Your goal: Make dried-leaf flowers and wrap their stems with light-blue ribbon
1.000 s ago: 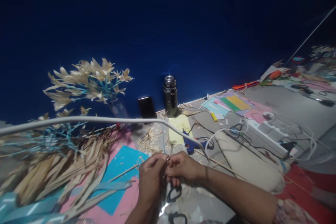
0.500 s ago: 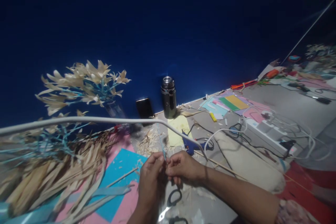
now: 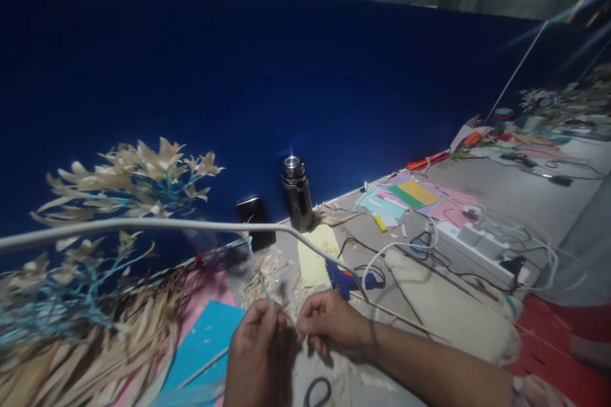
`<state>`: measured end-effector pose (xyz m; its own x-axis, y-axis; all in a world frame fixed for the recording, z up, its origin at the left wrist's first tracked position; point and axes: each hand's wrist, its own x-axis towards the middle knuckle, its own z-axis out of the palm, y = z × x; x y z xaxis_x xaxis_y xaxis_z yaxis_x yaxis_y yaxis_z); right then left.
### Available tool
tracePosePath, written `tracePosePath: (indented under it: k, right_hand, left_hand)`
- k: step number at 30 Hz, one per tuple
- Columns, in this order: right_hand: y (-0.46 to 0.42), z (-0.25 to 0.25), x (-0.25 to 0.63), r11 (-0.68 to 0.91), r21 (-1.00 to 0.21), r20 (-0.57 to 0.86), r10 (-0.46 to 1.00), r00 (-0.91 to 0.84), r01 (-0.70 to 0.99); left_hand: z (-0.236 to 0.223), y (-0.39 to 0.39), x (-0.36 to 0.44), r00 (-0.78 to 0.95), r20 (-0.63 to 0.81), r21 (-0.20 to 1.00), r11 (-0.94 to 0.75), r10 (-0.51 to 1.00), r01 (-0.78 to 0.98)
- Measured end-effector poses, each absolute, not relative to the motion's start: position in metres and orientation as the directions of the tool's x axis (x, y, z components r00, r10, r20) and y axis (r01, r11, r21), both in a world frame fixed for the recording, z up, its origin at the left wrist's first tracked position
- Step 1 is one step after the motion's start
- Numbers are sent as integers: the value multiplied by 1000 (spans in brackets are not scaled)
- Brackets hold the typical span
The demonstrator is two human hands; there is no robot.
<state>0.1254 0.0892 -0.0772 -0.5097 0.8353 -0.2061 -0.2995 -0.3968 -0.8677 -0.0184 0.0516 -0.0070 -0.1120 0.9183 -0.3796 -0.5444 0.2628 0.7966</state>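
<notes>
A thin light-blue stem (image 3: 258, 269) with a small pale tip stands up from my left hand (image 3: 256, 346), pinched between thumb and fingers. My right hand (image 3: 334, 324) is just to the right, apart from the left, with its fingers closed. A small pale bit (image 3: 306, 342) shows under those fingertips; its kind is too blurred to tell. Below the hands, a dark scissors handle (image 3: 317, 391) is partly in view. Dry pale scraps (image 3: 267, 273) lie beyond the left hand.
A white cable (image 3: 191, 224) runs across the front. Behind are a flask (image 3: 296, 197), a phone (image 3: 258, 219), yellow paper (image 3: 317, 254) and a blue glue gun (image 3: 342, 280). Left are pale flowers (image 3: 157, 165) and dried husks (image 3: 100, 350); right, a power strip (image 3: 482, 248).
My hands have moved apart, the left one carrying the blue stem to the left. The stem now leans left. The view has tilted up and shifted a little.
</notes>
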Motion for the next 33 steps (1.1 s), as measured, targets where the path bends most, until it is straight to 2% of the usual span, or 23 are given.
tracePosePath:
  k: [3, 7, 12, 16, 19, 25, 33]
  right_hand:
    - [94, -77, 126, -377, -838, -196, 882, -428, -394]
    - [96, -79, 126, -325, -818, -130, 908, -397, -474]
    - [94, -80, 127, -233, -915, -108, 928, -356, -330]
    - [92, -77, 127, -240, -938, -121, 903, -412, -252]
    - [91, -75, 128, -240, -937, -111, 893, -435, -253]
    - [93, -81, 129, -152, -939, -35, 935, -353, -308]
    - [94, -72, 132, -280, -828, -48, 898, -437, -485]
  left_hand:
    - [0, 48, -25, -73, -366, 814, 281, 928, -508]
    - [-16, 41, -24, -57, -272, 789, 189, 960, -585]
    - [-42, 42, -26, -2, -186, 794, 149, 982, -589]
    - [-49, 44, -33, 30, -171, 792, 155, 985, -591]
    - [-47, 43, -35, 47, -154, 786, 151, 987, -600]
    - [-37, 39, -31, 21, -139, 796, 124, 990, -592]
    - [-38, 38, -41, 80, -185, 770, 195, 979, -607]
